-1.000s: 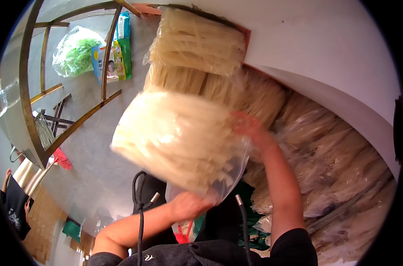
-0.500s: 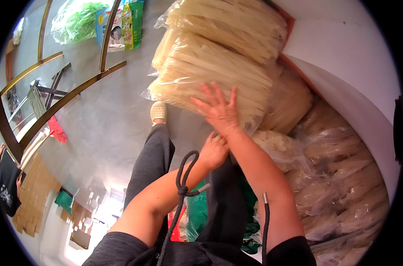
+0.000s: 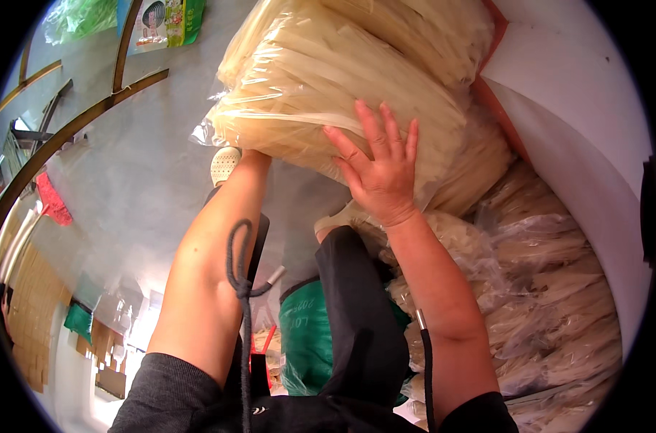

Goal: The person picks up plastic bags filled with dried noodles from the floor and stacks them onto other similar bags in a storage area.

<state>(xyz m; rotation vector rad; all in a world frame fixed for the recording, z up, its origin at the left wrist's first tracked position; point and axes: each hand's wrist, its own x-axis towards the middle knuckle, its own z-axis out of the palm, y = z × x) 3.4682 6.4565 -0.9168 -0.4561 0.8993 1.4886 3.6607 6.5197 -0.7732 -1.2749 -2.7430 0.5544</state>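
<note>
A large clear plastic bag (image 3: 299,86) packed with long, flat, pale yellow strips, perhaps dried noodles, lies in front of me on a stack of similar bags. My right hand (image 3: 382,169) rests on its near side, fingers spread and holding nothing. My left forearm (image 3: 223,216) reaches forward to the bag's near left corner. There the left hand passes under the bag, so its fingers are hidden. Behind it, another bag of the same strips (image 3: 443,36) leans toward the wall.
More clear bags of strips (image 3: 537,289) are piled at my right along a white wall (image 3: 566,79). A green sack (image 3: 306,339) stands by my legs. At the left are a metal frame (image 3: 89,123), a red brush-like piece (image 3: 53,198) and a colourful package (image 3: 165,25) on the grey floor.
My left hand has moved from beside my right wrist, forward and left, to under the bag's corner. The right hand stays on the bag. My view has shifted, and one leg has stepped forward.
</note>
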